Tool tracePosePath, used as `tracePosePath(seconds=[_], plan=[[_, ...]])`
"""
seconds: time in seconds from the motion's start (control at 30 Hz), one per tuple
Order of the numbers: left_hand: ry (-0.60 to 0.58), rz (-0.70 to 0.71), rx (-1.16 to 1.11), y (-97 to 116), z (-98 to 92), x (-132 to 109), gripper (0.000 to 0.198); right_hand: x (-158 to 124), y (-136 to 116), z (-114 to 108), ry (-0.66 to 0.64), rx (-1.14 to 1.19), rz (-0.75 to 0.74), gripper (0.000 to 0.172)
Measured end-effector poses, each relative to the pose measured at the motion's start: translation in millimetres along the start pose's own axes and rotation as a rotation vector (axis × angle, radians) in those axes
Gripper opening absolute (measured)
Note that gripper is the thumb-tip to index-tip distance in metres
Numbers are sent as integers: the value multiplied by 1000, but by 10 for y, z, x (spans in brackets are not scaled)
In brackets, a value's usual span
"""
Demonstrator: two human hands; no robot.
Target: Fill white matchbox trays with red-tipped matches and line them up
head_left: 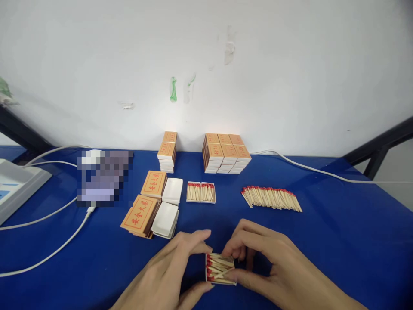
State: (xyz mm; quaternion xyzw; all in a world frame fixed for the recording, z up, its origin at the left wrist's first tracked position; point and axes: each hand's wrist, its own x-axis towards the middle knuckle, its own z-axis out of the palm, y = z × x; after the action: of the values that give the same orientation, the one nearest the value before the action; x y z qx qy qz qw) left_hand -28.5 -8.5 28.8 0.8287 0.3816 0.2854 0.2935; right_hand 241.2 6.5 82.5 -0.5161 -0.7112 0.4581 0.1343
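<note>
Head view: A person's two bare hands work over a small white tray [221, 283] of matches [217, 265], low on a blue table [332, 241]. The left hand [171, 269] closes in from 9 o'clock, holding the tray between a finger at its 10 o'clock corner and the thumb at its 8 o'clock corner. The right hand [269, 254] comes from 3 o'clock, its grip narrow: fingertips bunch at the tray's 2 o'clock corner, and the thumb lies over the stick ends at 4 o'clock. Whether it pinches a match cannot be told.

The tray lies flat and open, thin-walled and nearly square. Its matches run lengthwise in a loose layer, red heads lined along the 9 o'clock wall, pale sticks pointing to 3 o'clock; at least one slants across the others near the right thumb.

From that tray, two filled trays [201, 202] sit edge to edge at nearly 12 o'clock, red heads at their far ends. A tight row of loose matches [272, 199] lies at 1 o'clock, heads also away from the person. Stacked white trays [165, 218] stand between 10 and 11 o'clock, touching orange covers [138, 215] printed in red. Against the wall [290, 86], boxes [222, 151] are piled at 11 and 12 o'clock.
</note>
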Motion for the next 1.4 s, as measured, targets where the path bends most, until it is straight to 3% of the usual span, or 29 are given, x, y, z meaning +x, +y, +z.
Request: tracePosePath(seconds=[0.07,0.2,0.23,0.4,0.5,0.63,0.77,0.97,1.17,1.4], plan=[[-54,-5,-35,0,-10,13,67,-24,16,15,19,-14,-7,6],[-75,-17,-61,24,-20,14,63,-94,36,101,84,-117,-60,50],[-62,-26,-62,39,-21,12,63,-106,34,127,91,-135,-84,52],[56,-62,-46,122,-40,77,56,-123,6,181,124,-200,-159,32],[73,-56,-30,132,-63,148,39,-130,7,155,187,-221,-165,40],[83,-31,-2,132,-75,118,50,-129,39,120,186,-212,-126,48],[53,30,47,111,-65,35,62,-108,80,74,114,-127,-69,35],[-3,161,165,58,-97,98,39,-103,129,0,130,24,-22,10],[-11,244,230,109,-118,176,23,-101,144,46,60,46,-4,21],[-22,263,213,76,-80,129,22,-46,117,177,65,72,-55,20]])
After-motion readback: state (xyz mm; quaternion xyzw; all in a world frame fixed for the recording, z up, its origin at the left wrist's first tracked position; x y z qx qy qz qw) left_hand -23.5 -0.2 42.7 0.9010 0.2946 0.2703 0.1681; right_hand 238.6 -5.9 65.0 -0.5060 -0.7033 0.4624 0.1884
